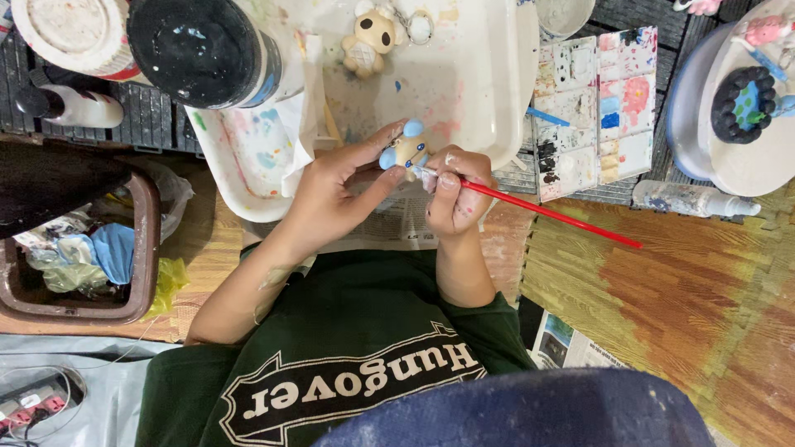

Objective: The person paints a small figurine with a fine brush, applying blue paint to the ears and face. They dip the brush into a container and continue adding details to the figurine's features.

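**Brush tip meets figurine between two hands**

Head view: the left hand (331,194) pinches a small tan plaster animal figurine with pale blue ears (406,149) between thumb and fingertips, holding it up just over the near rim of a white paint-stained plastic tray (497,91). The right hand (454,194) is curled closed around a thin red-handled paintbrush (551,213), gripping it near the bristle end. The brush's long axis slants from the figurine down and away to the person's right, its handle end over the woven mat. The bristle tip lies at the figurine's lower right side, seemingly touching it. So the figurine sits just left of and above the right hand, both hands nearly meeting. A second, unpainted tan figurine (371,37) lies farther up the tray, and a smeared white paint palette (592,112) sits right of the tray.
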